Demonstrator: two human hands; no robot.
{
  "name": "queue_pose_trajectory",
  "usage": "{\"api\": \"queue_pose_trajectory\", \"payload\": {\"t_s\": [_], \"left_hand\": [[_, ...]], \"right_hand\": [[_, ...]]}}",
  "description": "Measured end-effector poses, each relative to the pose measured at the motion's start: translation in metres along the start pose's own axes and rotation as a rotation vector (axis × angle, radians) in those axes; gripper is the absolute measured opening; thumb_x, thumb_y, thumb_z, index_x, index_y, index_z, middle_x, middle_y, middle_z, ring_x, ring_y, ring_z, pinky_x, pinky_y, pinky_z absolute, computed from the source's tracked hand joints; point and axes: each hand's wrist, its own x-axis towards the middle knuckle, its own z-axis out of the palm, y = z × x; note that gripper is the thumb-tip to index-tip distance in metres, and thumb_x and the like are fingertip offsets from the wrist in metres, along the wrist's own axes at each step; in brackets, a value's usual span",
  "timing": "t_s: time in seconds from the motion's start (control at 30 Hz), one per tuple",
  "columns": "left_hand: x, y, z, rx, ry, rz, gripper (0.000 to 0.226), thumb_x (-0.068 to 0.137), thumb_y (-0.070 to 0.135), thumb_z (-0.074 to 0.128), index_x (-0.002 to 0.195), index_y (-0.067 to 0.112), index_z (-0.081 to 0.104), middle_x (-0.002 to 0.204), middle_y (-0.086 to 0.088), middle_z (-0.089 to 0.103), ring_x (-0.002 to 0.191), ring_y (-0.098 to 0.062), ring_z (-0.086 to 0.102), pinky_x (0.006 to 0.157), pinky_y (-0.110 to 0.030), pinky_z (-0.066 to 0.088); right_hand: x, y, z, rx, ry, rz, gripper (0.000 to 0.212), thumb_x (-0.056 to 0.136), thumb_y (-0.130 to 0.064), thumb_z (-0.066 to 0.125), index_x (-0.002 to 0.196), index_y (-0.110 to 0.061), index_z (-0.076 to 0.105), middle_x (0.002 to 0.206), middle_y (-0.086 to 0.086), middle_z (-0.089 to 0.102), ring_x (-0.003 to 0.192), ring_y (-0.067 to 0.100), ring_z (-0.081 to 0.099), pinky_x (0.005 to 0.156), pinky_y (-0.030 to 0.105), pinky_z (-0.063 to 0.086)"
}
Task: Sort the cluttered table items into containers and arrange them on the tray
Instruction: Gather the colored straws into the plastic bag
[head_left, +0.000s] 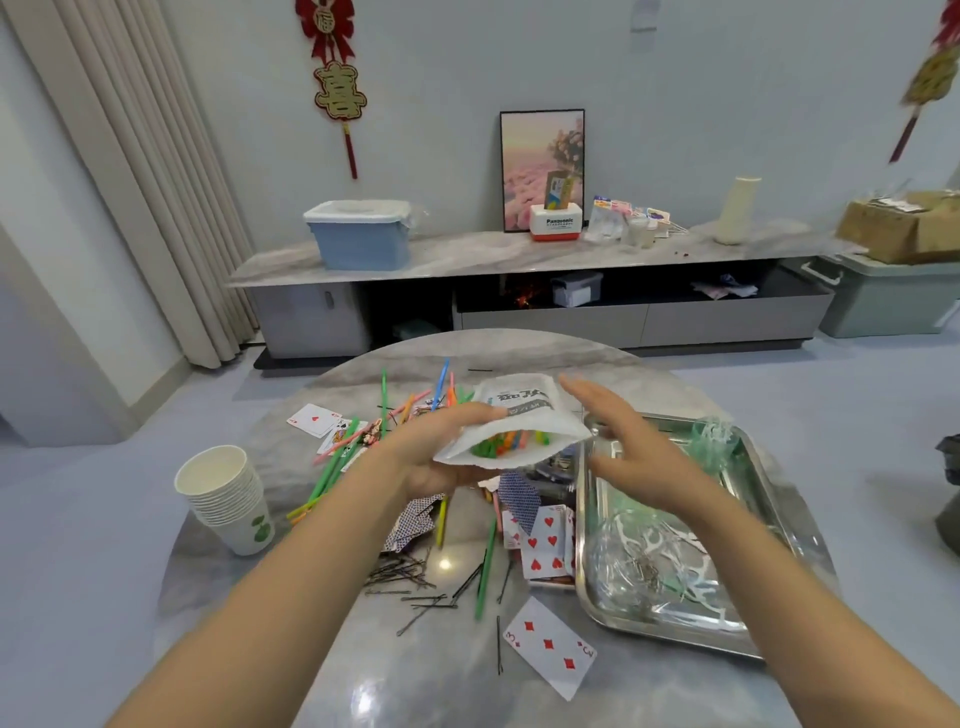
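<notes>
Three of diamonds (549, 646): face up on the marble table (363, 675), nearest the viewer, just in front of the tray's near corner.
Hairpins (410, 582): black, scattered loose just left of that card.
Steel tray (769, 499): on the right of the table; clear plastic containers (639, 561) and green-tinted plastic lie in it.
Heart cards (543, 540): a small heap touching the tray's left rim, with blue-backed cards beside it.
Paper cups (228, 499): one nested stack, upright at the table's left edge.
Left hand (441, 457): fingers curled under and thumb on top of a white pouch (519, 421) — held up over the clutter, mouth open toward the viewer, coloured pieces showing inside.
Right hand (628, 441): fingers straight and spread, holding nothing — just beside the pouch's right edge, above the tray's left rim.
Coloured sticks (332, 467): strewn across the table's left and far side.
</notes>
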Motion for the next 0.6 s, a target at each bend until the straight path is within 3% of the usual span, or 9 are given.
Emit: {"api": "queue_pose_trajectory", "payload": {"t_s": [0.07,0.13,0.2,0.27,0.33,0.43,0.5,0.6], "left_hand": [[-0.012,0.006,-0.008,0.027,-0.006,-0.010,0.022,0.080,0.015,0.063,0.099,0.005,0.062,0.095,-0.012,0.063,0.082,-0.023,0.060,0.073,-0.033,0.049],[-0.022,0.010,-0.016,0.054,-0.018,-0.024,0.043,0.073,0.019,0.065,0.112,0.002,0.059,0.098,-0.013,0.065,0.080,-0.023,0.064,0.066,-0.032,0.055],[-0.035,0.013,-0.028,0.019,-0.043,-0.049,0.049,0.075,0.028,0.062,0.115,0.002,0.059,0.101,-0.017,0.067,0.081,-0.026,0.068,0.062,-0.030,0.058],[-0.049,0.015,-0.041,-0.023,-0.106,-0.064,0.051,0.079,0.038,0.054,0.114,0.002,0.061,0.110,-0.024,0.064,0.089,-0.032,0.068,0.065,-0.033,0.059],[-0.059,0.015,-0.050,-0.032,-0.137,-0.061,0.052,0.082,0.040,0.045,0.116,0.004,0.058,0.119,-0.030,0.059,0.095,-0.035,0.066,0.069,-0.035,0.058],[-0.072,0.010,-0.061,0.037,-0.104,0.045,0.039,0.077,0.026,0.046,0.114,0.015,0.058,0.113,-0.023,0.064,0.092,-0.030,0.065,0.069,-0.033,0.052],[-0.078,0.005,-0.063,0.198,-0.052,0.142,0.046,0.078,0.016,0.054,0.122,0.027,0.053,0.106,-0.010,0.067,0.090,-0.019,0.062,0.069,-0.030,0.049],[-0.081,-0.007,-0.060,0.432,0.155,0.249,0.038,0.087,0.025,0.067,0.121,0.029,0.050,0.104,-0.002,0.065,0.087,-0.012,0.062,0.067,-0.024,0.050]], "right_hand": [[0.001,-0.009,0.008,-0.076,-0.091,-0.148,0.067,0.086,-0.028,0.064,0.135,-0.054,0.026,0.152,-0.019,0.018,0.140,0.001,0.015,0.111,0.029,0.018],[0.007,-0.015,0.017,-0.049,0.039,-0.224,0.049,0.086,-0.025,0.064,0.121,-0.051,0.045,0.145,-0.015,0.036,0.136,0.004,0.029,0.109,0.029,0.023],[0.010,-0.027,0.023,0.022,0.194,-0.253,0.036,0.086,-0.012,0.063,0.104,-0.042,0.060,0.120,-0.018,0.057,0.117,0.001,0.049,0.102,0.021,0.035],[0.010,-0.038,0.029,0.083,0.287,-0.243,0.025,0.084,-0.013,0.066,0.092,-0.037,0.066,0.095,-0.024,0.062,0.093,-0.013,0.056,0.086,0.005,0.039],[0.013,-0.044,0.033,0.141,0.335,-0.214,0.018,0.081,-0.017,0.070,0.084,-0.034,0.068,0.083,-0.029,0.061,0.081,-0.020,0.056,0.076,-0.002,0.037],[0.022,-0.055,0.041,0.277,0.293,-0.169,0.019,0.084,-0.018,0.067,0.077,-0.036,0.067,0.080,-0.021,0.068,0.079,-0.008,0.062,0.077,0.010,0.045],[0.030,-0.058,0.046,0.360,0.238,-0.092,0.017,0.087,-0.018,0.065,0.078,-0.032,0.068,0.082,-0.012,0.071,0.080,0.004,0.065,0.079,0.024,0.051],[0.034,-0.069,0.060,0.440,0.224,-0.024,0.017,0.087,-0.013,0.064,0.077,-0.026,0.069,0.079,-0.008,0.070,0.076,0.009,0.064,0.077,0.028,0.052]]}}
